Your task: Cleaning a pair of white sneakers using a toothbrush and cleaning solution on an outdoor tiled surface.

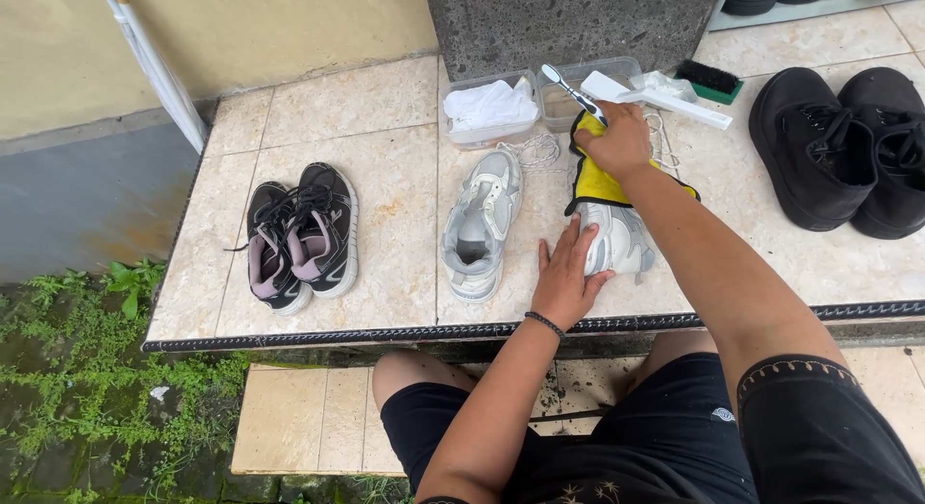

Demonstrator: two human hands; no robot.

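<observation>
Two hands on grey sneaker [617, 242]: left hand [568, 278] spread flat; right hand [617, 138] gripping toothbrush [570, 90], yellow cloth [597, 181].

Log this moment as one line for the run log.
left hand: steadies white sneaker | right hand: holds toothbrush, yellow cloth | second white sneaker: alongside, untouched
</observation>
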